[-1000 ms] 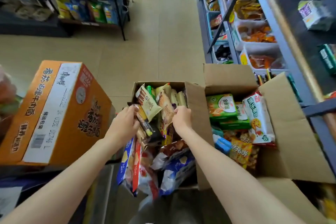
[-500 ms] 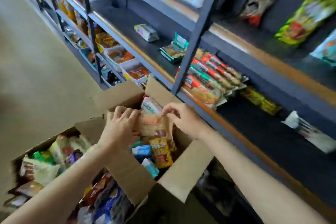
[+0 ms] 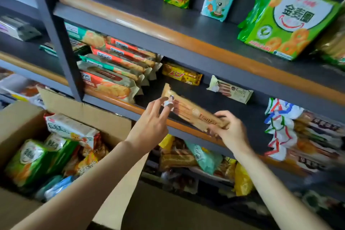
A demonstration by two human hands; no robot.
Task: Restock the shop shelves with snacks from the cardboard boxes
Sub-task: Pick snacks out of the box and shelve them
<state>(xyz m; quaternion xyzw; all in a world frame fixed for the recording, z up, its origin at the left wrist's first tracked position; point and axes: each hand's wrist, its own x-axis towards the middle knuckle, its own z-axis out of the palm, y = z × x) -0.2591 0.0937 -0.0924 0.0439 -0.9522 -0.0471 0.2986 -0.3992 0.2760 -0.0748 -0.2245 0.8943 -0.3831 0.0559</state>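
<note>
Cardboard box (snack-filled); right hand grips wafer pack.

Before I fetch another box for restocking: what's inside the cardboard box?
The cardboard box holds green packets, a white packet and orange ones. The left arm covers part; lower layers are hidden.
</note>
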